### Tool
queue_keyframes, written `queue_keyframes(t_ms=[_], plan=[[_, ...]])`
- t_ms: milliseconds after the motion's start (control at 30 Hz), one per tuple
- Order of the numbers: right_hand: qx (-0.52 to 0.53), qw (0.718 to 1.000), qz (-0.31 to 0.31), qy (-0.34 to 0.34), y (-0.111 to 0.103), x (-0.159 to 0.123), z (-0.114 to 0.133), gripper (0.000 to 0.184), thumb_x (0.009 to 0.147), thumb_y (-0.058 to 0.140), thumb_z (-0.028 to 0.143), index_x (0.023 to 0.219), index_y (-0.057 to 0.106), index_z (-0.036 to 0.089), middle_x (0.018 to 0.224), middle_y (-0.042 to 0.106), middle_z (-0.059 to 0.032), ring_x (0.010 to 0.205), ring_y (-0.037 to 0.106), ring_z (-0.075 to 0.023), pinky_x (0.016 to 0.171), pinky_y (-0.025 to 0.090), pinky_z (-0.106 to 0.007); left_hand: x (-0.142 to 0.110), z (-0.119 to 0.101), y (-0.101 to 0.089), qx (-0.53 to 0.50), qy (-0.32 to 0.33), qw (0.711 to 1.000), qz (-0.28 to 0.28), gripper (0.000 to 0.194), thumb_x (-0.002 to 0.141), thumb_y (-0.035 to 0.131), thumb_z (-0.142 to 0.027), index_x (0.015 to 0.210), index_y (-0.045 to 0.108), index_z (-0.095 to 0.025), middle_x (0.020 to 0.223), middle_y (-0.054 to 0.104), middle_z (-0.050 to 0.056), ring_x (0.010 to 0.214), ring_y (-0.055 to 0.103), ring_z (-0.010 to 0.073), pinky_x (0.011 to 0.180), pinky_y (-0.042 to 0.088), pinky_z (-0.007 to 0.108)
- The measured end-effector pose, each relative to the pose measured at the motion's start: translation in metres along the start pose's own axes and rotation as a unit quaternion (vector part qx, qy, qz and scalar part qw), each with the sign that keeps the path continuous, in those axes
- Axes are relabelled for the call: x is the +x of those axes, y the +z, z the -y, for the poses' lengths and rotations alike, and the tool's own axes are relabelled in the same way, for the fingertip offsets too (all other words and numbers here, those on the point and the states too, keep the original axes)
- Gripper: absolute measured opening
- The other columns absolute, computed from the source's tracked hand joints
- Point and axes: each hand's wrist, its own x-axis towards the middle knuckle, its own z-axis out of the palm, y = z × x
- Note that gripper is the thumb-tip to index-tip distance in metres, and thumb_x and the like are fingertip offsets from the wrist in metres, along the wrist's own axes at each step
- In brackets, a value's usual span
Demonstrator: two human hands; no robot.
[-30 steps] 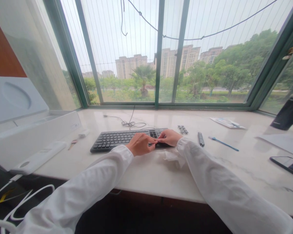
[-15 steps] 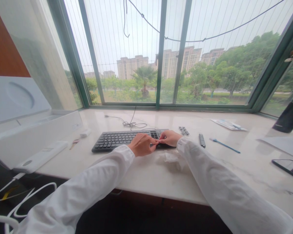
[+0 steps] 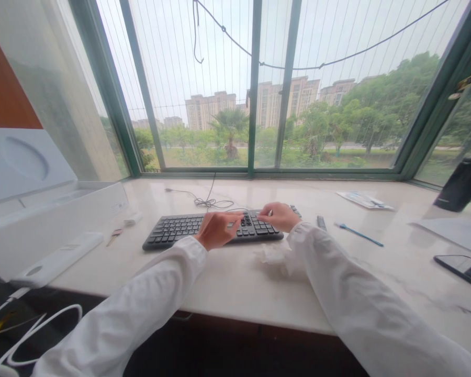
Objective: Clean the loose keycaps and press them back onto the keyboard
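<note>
A black keyboard (image 3: pixel 172 230) lies on the white marbled counter, its cable (image 3: pixel 212 201) loosely coiled behind it. Over the middle of the keyboard hovers my left hand (image 3: pixel 217 230), fingers stretched and thumb apart, holding nothing visible. Between the two hands, a patch of the keyboard (image 3: pixel 245 220) appears to lack its keycaps. Above the number pad, the fingertips of my right hand (image 3: pixel 279 216) are pinched together; anything in them is too small to make out. Several loose keycaps (image 3: pixel 295 210) sit just behind the right hand, partly hidden by it. Crumpled tissue (image 3: pixel 277 255) rests in front of the keyboard.
Right of the keyboard are a small dark stick-like object (image 3: pixel 321 222), a blue thin brush (image 3: pixel 360 234), a packet (image 3: pixel 364 200), paper (image 3: pixel 451 230) and a phone (image 3: pixel 461 269). At left stand a white box (image 3: pixel 102 201), a power strip (image 3: pixel 58 260) and a key (image 3: pixel 114 236).
My hands, touching at the fingertips before, have come apart. The left moved left and its fingers opened; the right rose slightly to the right, uncovering the number pad. The view shifted slightly.
</note>
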Motion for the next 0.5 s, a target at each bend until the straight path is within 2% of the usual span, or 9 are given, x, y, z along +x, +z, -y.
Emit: queue_keyframes(t_ms=[100,167,267,367,433,500], plan=[[-0.042,0.995,-0.084,0.036,-0.023,-0.003,-0.008,0.020,0.078,0.062,0.035,0.083,0.075,0.022,0.085,0.073,-0.0030,0.080,0.064,-0.0176,0.073,0.046,-0.026,0.003,0.007,-0.004,0.002,-0.031,0.999,-0.008,0.030,0.092,0.046,-0.033,0.102,0.074,-0.030,0.111,0.071,-0.005,0.103,0.067,0.0164,0.085,0.053,0.028],[-0.103,0.986,-0.105,0.080,-0.038,-0.006,-0.017,0.019,0.078,0.060,0.033,0.084,0.075,0.023,0.087,0.072,-0.0046,0.083,0.064,-0.0203,0.075,0.047,-0.030,0.003,0.010,-0.004,0.006,-0.044,0.999,0.004,0.028,0.091,0.048,-0.035,0.100,0.075,-0.031,0.108,0.072,-0.005,0.102,0.068,0.0172,0.084,0.053,0.029],[-0.187,0.962,-0.102,0.172,-0.059,-0.012,-0.035,0.019,0.076,0.061,0.032,0.086,0.076,0.025,0.091,0.072,-0.0080,0.091,0.063,-0.0258,0.081,0.046,-0.037,0.003,0.011,-0.002,0.011,-0.055,0.998,0.021,0.026,0.089,0.051,-0.038,0.099,0.075,-0.031,0.106,0.073,-0.005,0.101,0.068,0.0188,0.084,0.053,0.031],[-0.221,0.934,-0.097,0.263,-0.074,-0.018,-0.057,0.019,0.074,0.063,0.031,0.086,0.076,0.024,0.096,0.070,-0.0118,0.096,0.063,-0.0288,0.082,0.046,-0.039,0.002,0.013,0.000,0.010,-0.061,0.998,0.032,0.026,0.088,0.052,-0.041,0.098,0.074,-0.032,0.106,0.073,-0.005,0.101,0.068,0.0200,0.084,0.053,0.032],[-0.226,0.923,-0.095,0.297,-0.078,-0.022,-0.069,0.020,0.073,0.064,0.031,0.087,0.077,0.025,0.098,0.070,-0.0126,0.095,0.063,-0.0284,0.081,0.047,-0.039,0.002,0.015,0.000,0.012,-0.066,0.997,0.038,0.027,0.089,0.051,-0.042,0.097,0.075,-0.033,0.105,0.073,-0.005,0.101,0.068,0.0205,0.083,0.053,0.032],[-0.225,0.922,-0.086,0.303,-0.078,-0.023,-0.078,0.020,0.073,0.064,0.033,0.087,0.077,0.025,0.098,0.069,-0.0122,0.094,0.063,-0.0272,0.079,0.048,-0.038,0.003,0.017,0.000,0.018,-0.071,0.996,0.041,0.028,0.090,0.049,-0.041,0.096,0.075,-0.033,0.105,0.073,-0.005,0.101,0.068,0.0209,0.082,0.052,0.032]])
